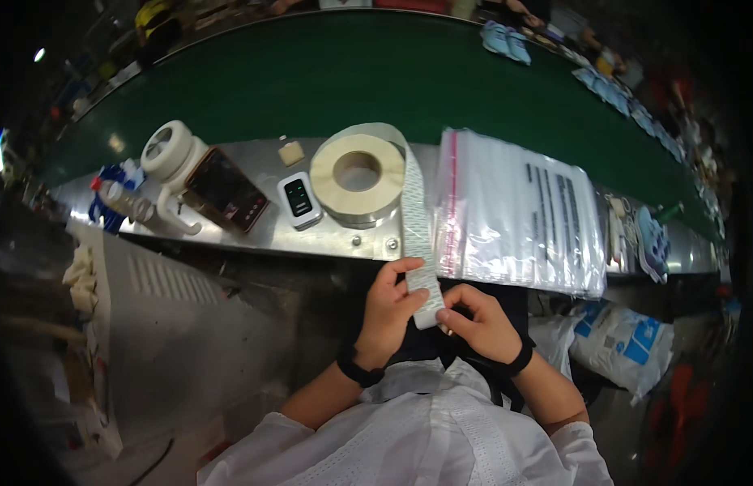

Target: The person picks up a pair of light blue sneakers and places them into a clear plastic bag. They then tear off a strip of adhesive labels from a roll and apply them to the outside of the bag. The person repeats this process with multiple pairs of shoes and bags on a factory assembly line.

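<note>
A roll of stickers (328, 176) rests on the metal ledge in front of me. Its pale printed strip (415, 223) loops off the top and runs down over the ledge's edge toward my lap. My left hand (386, 312) grips this strip near its lower end, thumb on top and fingers curled at the left edge. At the very end, my right hand (486, 326) pinches the strip's corner between thumb and forefinger. Beside the strip on the right lies a stack of clear plastic bags (506, 223) with a pink band along one side.
Left of the roll are a white device (299, 198) with a lit display, a small beige bottle (290, 152), a phone (225, 190) and a white mug (167, 152). A green conveyor belt (295, 77) carries light-blue shoes (506, 42). Another shoe (652, 243) stands at the right.
</note>
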Motion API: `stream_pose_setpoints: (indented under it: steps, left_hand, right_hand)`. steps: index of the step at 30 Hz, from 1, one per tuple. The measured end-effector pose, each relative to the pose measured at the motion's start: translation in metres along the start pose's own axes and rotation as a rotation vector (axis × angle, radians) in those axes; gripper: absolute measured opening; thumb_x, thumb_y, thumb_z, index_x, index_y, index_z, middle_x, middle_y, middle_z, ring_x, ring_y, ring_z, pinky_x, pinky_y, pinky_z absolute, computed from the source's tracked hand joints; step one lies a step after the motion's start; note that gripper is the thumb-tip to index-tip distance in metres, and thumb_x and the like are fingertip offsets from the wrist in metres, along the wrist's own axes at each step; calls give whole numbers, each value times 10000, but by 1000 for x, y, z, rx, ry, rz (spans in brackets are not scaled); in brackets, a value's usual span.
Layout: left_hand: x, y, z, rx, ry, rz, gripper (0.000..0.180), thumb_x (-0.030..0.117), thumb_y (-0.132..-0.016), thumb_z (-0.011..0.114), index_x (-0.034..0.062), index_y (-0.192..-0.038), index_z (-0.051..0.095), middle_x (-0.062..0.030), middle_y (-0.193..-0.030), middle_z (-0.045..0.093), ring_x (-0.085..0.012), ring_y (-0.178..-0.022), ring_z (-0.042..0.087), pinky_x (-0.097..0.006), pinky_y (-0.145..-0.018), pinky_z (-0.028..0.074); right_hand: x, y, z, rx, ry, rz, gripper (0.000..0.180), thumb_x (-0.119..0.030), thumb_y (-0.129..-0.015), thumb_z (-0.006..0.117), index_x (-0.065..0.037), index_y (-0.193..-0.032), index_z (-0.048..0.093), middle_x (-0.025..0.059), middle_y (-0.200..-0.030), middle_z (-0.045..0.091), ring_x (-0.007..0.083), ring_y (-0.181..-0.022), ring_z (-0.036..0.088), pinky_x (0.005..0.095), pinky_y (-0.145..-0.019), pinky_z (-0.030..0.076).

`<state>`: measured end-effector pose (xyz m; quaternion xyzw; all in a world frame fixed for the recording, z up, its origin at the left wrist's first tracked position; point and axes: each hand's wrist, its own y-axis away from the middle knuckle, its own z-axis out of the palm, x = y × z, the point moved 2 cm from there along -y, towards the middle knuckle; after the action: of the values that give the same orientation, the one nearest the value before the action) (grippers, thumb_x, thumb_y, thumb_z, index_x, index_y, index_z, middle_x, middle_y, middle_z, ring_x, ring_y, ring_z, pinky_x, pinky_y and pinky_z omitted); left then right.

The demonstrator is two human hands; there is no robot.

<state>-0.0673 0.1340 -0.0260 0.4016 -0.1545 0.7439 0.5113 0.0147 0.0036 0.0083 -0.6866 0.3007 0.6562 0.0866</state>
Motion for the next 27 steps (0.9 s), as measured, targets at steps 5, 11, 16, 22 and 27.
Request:
stream_pose_setpoints:
  steps: [5, 11, 16, 22, 27]
  left_hand:
    - [19, 5, -4, 21, -571, 370, 376, -84, -763, 547, 22, -1119, 488, -88, -1071, 555, -221, -1089, 498, -322, -885, 428]
    - [34, 30, 0, -1, -1362, 657, 226, 95, -735, 662, 78, -958, 628, -49, -980, 599, -300, -1146, 456, -438, -947, 296]
    - [28, 28, -2, 25, -1066, 589, 226, 30, -729, 678, 42, -949, 630, -82, -994, 638, -302, -1087, 528, -392, -916, 405]
    - [26, 24, -2, 73, -988, 568, 94, 28, -772, 644, 33, -867, 644, -63, -931, 662, -278, -1036, 562, -368, -886, 440]
    - [22, 20, -6, 85, -973, 532, 68, 6, -789, 611, 25, -852, 631, -67, -918, 664, -252, -972, 592, -345, -858, 451]
  right_hand:
    - [3, -5, 2, 38, -45, -2, 120, -113, -834, 633, -7, -876, 598, 11, -776, 594, 71, -746, 525, 229, -699, 432]
    - [-2, -14, 6, 42, 35, -195, 88, -68, -787, 670, -22, -850, 629, 23, -834, 570, 105, -788, 536, 241, -716, 434]
    - [-5, -25, 13, 118, 176, -289, 94, -63, -741, 702, -31, -816, 654, 51, -853, 546, 152, -797, 547, 254, -722, 436]
    - [-11, -24, 10, 142, 245, -330, 118, -63, -699, 727, -27, -767, 638, 67, -844, 536, 174, -793, 549, 268, -718, 432]
    - [0, -23, 5, 81, 229, -329, 108, -66, -710, 714, -22, -766, 633, 75, -851, 562, 185, -787, 567, 277, -706, 441]
